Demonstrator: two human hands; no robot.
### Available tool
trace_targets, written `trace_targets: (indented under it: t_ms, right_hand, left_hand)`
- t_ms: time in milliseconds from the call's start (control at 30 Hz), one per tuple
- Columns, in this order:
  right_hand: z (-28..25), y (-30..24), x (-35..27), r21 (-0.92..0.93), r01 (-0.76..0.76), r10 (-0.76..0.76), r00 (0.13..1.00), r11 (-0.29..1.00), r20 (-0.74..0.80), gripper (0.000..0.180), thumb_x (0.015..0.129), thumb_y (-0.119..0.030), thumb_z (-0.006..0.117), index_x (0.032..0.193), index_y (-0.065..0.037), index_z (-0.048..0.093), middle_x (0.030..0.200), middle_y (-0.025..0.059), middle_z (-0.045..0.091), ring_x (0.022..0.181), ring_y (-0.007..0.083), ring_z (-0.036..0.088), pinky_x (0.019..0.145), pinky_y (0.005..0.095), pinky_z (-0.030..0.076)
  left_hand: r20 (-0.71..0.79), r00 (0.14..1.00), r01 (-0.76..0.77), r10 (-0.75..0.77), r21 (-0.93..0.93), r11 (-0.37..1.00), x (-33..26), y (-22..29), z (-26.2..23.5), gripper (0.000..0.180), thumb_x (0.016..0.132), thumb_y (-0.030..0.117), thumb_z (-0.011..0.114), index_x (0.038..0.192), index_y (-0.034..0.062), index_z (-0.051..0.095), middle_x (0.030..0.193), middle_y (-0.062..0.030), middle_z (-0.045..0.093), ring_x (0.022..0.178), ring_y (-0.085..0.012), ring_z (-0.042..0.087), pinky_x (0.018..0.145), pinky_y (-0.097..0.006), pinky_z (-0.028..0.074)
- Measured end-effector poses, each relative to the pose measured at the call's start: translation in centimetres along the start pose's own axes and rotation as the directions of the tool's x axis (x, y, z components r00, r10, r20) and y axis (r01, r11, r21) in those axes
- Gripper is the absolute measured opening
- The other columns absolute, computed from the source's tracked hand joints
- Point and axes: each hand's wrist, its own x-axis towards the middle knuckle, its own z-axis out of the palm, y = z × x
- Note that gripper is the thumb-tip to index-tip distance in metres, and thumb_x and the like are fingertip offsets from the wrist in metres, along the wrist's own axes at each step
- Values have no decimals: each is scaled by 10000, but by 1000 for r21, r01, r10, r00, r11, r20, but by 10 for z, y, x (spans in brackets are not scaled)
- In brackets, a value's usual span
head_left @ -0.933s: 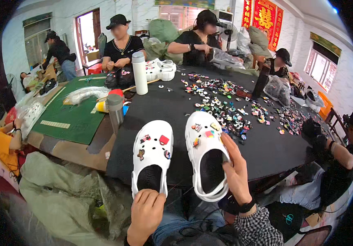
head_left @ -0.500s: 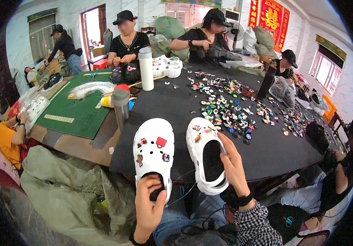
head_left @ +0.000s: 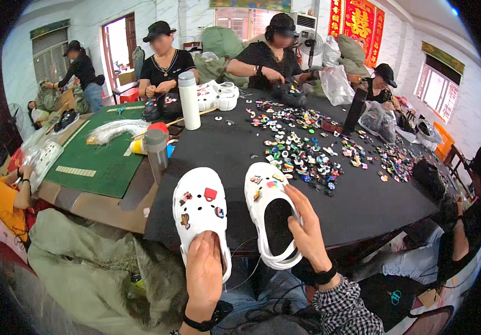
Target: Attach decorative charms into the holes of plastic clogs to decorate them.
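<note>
A white clog (head_left: 200, 187) with several charms on its toe, one like a small red bag (head_left: 211, 194), lies toe-away at the table's near edge. My left hand (head_left: 204, 273) has its stretched fingers inside this clog's foot opening; their tips are hidden. Beside it on the right is a second white clog (head_left: 255, 209), also with several colourful charms (head_left: 271, 184) on its toe. My right hand (head_left: 307, 229) grips this clog by its right side, fingers along the outside and thumb at the opening's rim.
Loose charms (head_left: 302, 156) are heaped across the black table (head_left: 218, 148). A white bottle (head_left: 188, 103) and a grey tumbler (head_left: 155, 153) stand at the left, near a green mat (head_left: 103, 178). Several people work around the table. A large green sack (head_left: 84, 262) lies at lower left.
My left hand has pushed its fingers into the left clog's opening, where they were bent over it before. My right hand keeps hold of the right clog. The view has shifted slightly.
</note>
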Motion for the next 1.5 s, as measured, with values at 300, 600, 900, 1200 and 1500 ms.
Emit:
trace_targets:
  t_ms: [300, 600, 900, 1200, 1500]
  right_hand:
    - [-4, 17, 6, 272, -35, 69, 991, 962, -115, 503, 691, 201, 371, 1151, 36, 492, 1271, 173, 524, 1193, 242, 518, 1023, 325, 378]
    - [-23, -10, 8, -203, 43, -68, 990, 978, -121, 389, 761, 137, 451, 1116, 17, 556, 1184, 154, 567, 1110, 256, 562, 948, 334, 431]
    - [26, -65, -37, -394, 119, -117, 993, 912, 28, 421, 773, -398, 735, 853, -48, 515, 661, 62, 555, 511, 206, 579, 442, 310, 442]
    - [11, -74, -45, -377, 94, -86, 996, 922, 38, 511, 766, -524, 681, 766, -30, 547, 658, 79, 541, 525, 241, 587, 432, 334, 446]
    - [19, -69, -59, -280, 211, -217, 976, 936, 10, 270, 824, -298, 657, 795, -58, 538, 700, 87, 524, 560, 246, 581, 476, 341, 452]
  left_hand:
    - [21, 998, 59, -57, -172, 983, -16, -15, -15, 106, 939, 167, 516, 955, 64, 504, 1019, -57, 541, 1011, -209, 507, 917, -360, 395]
    - [-137, 987, -38, 85, 314, 949, -24, -59, 3, 159, 912, 95, 547, 1014, -25, 529, 965, -63, 577, 892, -133, 546, 788, -277, 434]
    - [-50, 988, -125, 147, 302, 945, -38, -53, 9, 519, 860, 130, 540, 1305, -34, 329, 1211, -143, 487, 1097, -229, 505, 952, -356, 387]
    - [182, 952, -290, 246, 280, 915, -82, -61, 18, 459, 938, 162, 463, 1357, -2, 372, 1356, -146, 440, 1221, -265, 460, 1035, -416, 353]
    - [182, 946, 299, -269, -812, 502, -80, -63, -30, 303, 907, 103, 541, 1206, 116, 495, 1237, 14, 534, 1081, -120, 525, 889, -299, 406]
